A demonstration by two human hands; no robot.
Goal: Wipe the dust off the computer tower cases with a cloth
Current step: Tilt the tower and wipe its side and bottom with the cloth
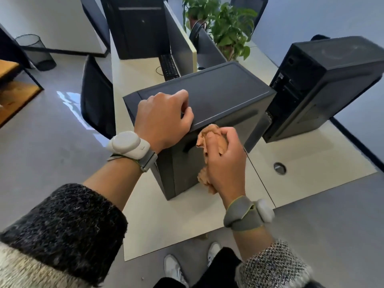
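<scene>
A dark grey computer tower [218,94] stands on the cream desk [178,225] in front of me. My left hand [162,119] rests on its top near the front corner, fingers curled over the near edge. My right hand [225,161] grips a crumpled tan cloth [208,134] and holds it against the tower's near side panel, just below the top edge. A second black tower [324,84] stands to the right, tilted away, with its rear ports facing the first tower.
A monitor [178,38], a keyboard [169,66] and a third tower [139,28] stand farther back on the desk. Potted plants [226,28] sit behind a divider. A black chair [95,96] is at the left. A mesh bin [34,50] stands on the floor.
</scene>
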